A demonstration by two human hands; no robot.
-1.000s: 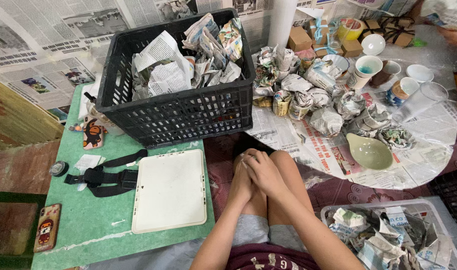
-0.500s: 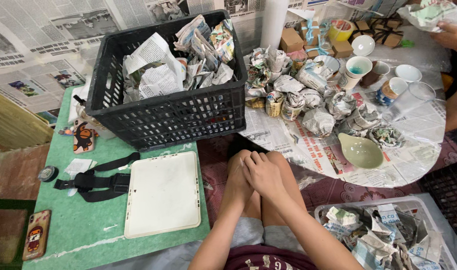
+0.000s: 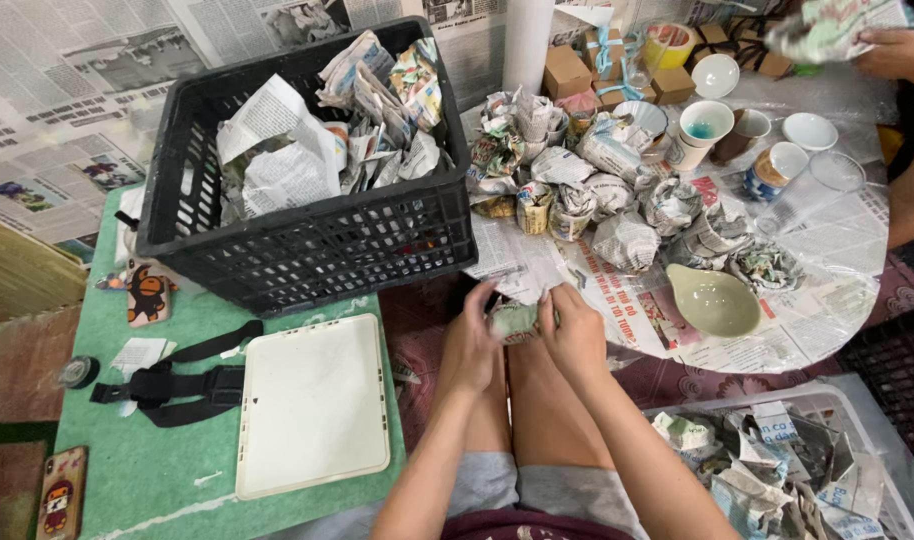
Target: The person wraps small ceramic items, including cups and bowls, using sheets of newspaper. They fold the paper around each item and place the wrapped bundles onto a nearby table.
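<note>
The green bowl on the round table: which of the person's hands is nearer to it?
Right. The right hand lies just left of the green bowl, holding a small paper-wrapped bundle. The left hand holds the bundle's far side, farther from the bowl.

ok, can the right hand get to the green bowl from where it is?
Probably yes. The right hand holds a small paper-wrapped bundle together with the left hand; the green bowl sits open on the newspaper just beyond it, nothing between, though the fingers are occupied.

the small paper-wrapped bundle (image 3: 515, 320) is mostly hidden between left hand (image 3: 470, 345) and right hand (image 3: 574, 335).
</note>
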